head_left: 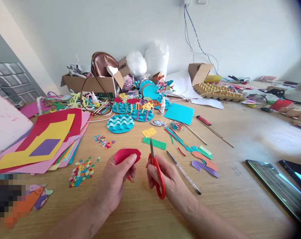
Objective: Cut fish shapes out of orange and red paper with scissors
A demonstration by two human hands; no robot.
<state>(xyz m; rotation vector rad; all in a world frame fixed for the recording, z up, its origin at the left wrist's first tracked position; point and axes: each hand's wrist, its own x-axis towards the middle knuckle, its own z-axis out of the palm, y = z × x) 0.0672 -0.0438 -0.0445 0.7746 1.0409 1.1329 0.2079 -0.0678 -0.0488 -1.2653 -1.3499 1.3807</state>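
Observation:
Between the thumb and fingers of my left hand is a piece of red paper with a curved edge. My right hand grips red-handled scissors, their blades pointing up and away from me, apart from the red paper. Just beyond the blades lie a green paper strip and a yellow paper piece. A ballpoint pen rests right of my right hand. Left of my left hand are scattered coloured paper dots.
Stacked coloured sheets lie at the left. Blue wavy-topped discs with paper fish decorations and a glue bottle stand mid-table. Right are a box cutter, wooden sticks and a phone. Behind stand a cardboard box and an egg tray.

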